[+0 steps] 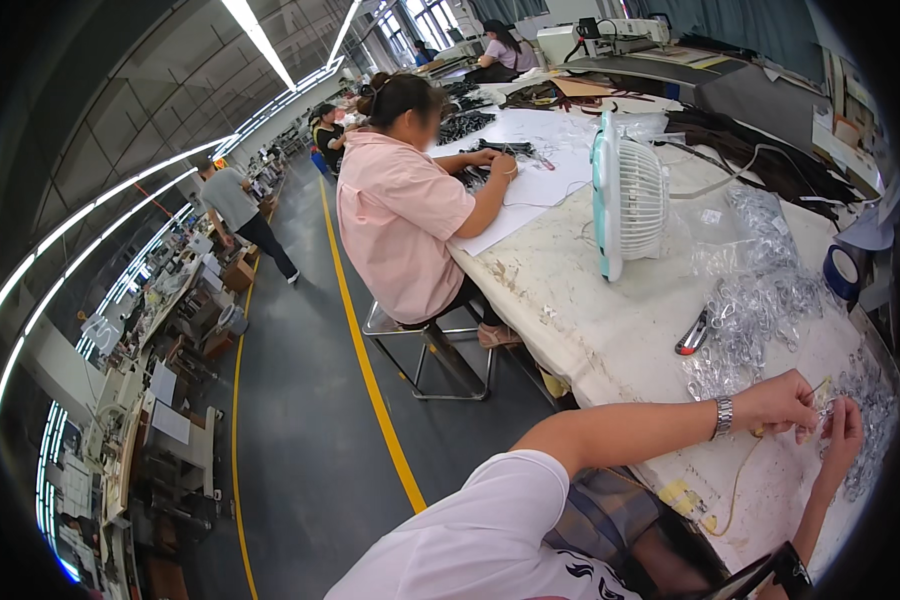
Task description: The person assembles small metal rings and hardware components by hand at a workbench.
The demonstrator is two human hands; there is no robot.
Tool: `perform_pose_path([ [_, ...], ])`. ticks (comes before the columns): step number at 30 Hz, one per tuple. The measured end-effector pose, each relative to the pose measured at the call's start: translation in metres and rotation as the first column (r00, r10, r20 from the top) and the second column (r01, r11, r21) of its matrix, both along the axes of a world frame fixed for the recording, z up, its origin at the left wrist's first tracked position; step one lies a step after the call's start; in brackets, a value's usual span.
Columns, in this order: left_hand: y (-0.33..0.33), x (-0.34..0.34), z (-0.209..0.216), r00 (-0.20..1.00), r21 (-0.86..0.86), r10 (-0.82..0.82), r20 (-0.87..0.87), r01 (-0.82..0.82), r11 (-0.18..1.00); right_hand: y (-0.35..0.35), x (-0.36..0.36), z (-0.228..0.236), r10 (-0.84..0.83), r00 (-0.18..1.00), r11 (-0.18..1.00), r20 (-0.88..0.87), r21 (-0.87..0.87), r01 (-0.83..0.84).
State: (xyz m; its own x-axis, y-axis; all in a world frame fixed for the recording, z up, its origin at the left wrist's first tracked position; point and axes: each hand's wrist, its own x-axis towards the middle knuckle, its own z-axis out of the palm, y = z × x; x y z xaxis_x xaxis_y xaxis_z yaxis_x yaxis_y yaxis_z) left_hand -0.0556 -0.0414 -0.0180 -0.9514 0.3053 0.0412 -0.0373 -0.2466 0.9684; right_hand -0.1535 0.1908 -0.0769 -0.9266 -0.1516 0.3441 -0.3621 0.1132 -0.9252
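At the right end of the white-covered table, my left hand, with a metal watch at its wrist, has its fingers pinched together. My right hand meets it there, fingers closed too. Something small and shiny sits between the fingertips, too small to make out. Beside and behind both hands spreads a heap of small silvery metal pieces, apparently hooks. A second heap of similar pieces lies farther up the table. A thin yellowish cord trails over the table edge below my left hand.
A red-and-black cutter lies beside the farther heap. Behind it stand a white-and-teal fan, clear plastic bags and a blue tape roll. A co-worker in pink sits on a stool at the table's left side.
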Motion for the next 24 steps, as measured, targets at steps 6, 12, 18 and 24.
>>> perform_pose_path([
  [6, 0.005, -0.001, -0.006, 0.992, 0.113, -0.102, 0.071, 0.094, 0.989, 0.006, -0.001, -0.001, 0.045, 0.998, 0.999, -0.05, 0.019, -0.044],
  [12, 0.006, 0.0, -0.007, 0.988, 0.116, -0.142, 0.068, 0.133, 0.984, 0.0, 0.01, 0.015, -0.023, 0.988, 0.973, 0.154, -0.225, 0.058],
  [18, 0.006, -0.003, -0.01, 0.995, 0.139, -0.084, 0.051, 0.076, 0.987, -0.006, 0.003, -0.001, 0.011, 0.967, 0.939, 0.256, -0.335, 0.078],
  [24, 0.005, -0.006, -0.007, 0.998, 0.051, 0.055, 0.028, -0.056, 0.997, 0.007, -0.037, -0.027, 0.103, 0.887, 0.962, 0.451, -0.272, 0.026],
])
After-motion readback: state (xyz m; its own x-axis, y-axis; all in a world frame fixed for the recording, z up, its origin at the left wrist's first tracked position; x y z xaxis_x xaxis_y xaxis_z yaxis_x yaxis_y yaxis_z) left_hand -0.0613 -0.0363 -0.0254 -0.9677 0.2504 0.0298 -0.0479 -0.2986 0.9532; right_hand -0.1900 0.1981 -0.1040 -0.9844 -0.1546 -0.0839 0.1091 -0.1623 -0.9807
